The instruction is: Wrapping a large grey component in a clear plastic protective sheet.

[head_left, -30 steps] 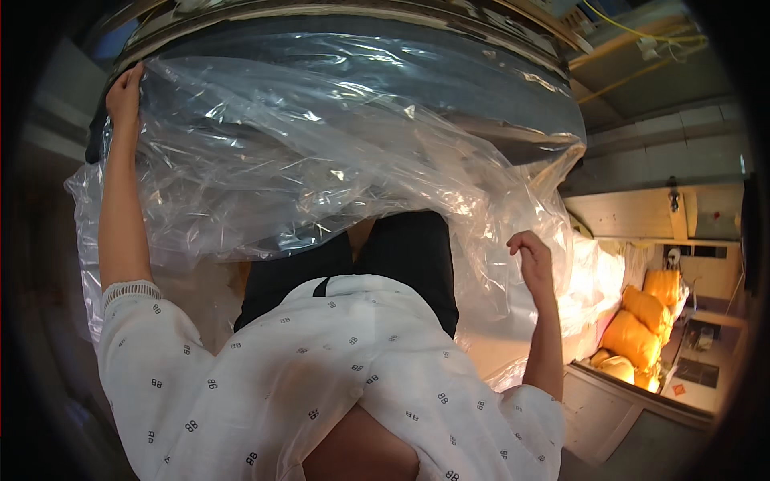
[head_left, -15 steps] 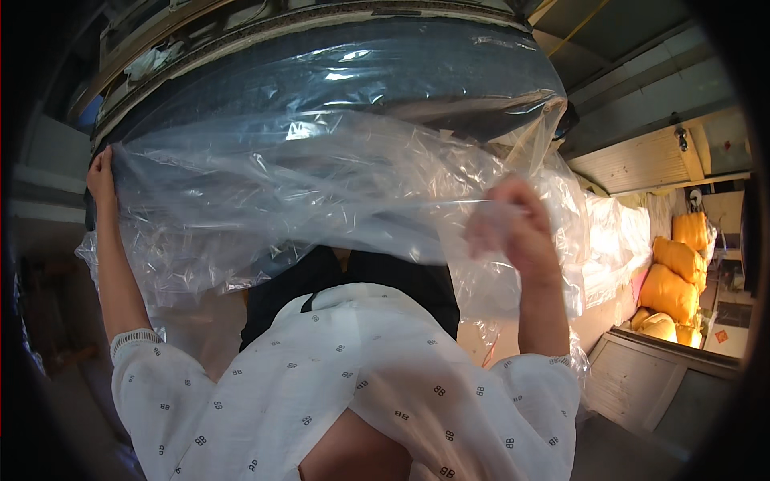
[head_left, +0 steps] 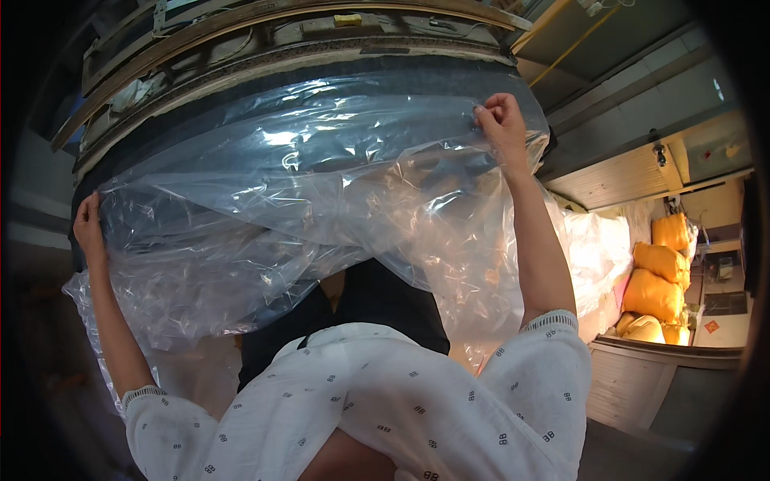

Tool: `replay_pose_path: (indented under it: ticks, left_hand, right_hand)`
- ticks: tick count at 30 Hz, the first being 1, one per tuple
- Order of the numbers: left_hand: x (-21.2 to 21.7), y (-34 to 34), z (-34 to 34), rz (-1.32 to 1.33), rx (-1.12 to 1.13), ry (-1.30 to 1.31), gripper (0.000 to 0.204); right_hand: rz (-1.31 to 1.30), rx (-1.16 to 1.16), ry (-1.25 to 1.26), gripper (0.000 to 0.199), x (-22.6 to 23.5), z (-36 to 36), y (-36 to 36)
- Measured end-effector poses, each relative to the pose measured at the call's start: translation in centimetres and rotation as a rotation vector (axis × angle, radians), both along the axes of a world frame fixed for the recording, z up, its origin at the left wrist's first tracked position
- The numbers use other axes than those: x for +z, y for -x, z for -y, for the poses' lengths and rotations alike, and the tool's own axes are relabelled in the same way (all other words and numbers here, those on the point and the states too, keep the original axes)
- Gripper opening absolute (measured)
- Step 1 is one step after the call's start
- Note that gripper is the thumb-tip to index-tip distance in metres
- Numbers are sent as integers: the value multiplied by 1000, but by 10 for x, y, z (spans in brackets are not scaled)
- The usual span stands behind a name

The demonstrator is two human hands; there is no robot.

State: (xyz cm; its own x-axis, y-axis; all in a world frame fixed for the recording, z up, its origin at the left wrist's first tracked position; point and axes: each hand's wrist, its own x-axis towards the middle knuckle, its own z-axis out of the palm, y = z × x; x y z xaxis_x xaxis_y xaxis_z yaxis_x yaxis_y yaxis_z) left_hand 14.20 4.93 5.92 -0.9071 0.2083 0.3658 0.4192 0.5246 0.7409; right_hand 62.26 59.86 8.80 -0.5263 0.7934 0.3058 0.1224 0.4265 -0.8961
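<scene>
A wide sheet of clear plastic film point(head_left: 313, 200) lies across the dark work table point(head_left: 120, 144) and hangs in crumpled folds over its near edge toward my legs. At the table's left end my left hand point(head_left: 88, 218) pinches a corner of the film. My right hand point(head_left: 502, 124), farther back at the right end, pinches the film's upper edge between thumb and fingers. Between the two hands that edge runs in a slanting line, with loose, shiny wrinkles below it.
Behind the table runs a long wooden rail point(head_left: 273, 18), with a small yellow object point(head_left: 347, 20) near it. More plastic film point(head_left: 597, 248) is heaped to the right. Stacked yellow bundles point(head_left: 654, 295) stand beyond, near a pale panelled door point(head_left: 613, 168).
My right hand has moved up and away from me, lifting the film's edge to the table's far right. My left hand keeps its hold, a little lower in the picture.
</scene>
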Motion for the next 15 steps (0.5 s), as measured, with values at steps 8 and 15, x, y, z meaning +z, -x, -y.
replay_pose_path:
  ticks: [8, 15]
  left_hand:
    - [5, -1, 1, 5, 59, 60, 31]
    - [6, -10, -11, -33, 67, 39, 31]
  right_hand:
    - [-115, 157, 3, 16, 42, -19, 26]
    - [288, -230, -678, 9, 36, 5, 24]
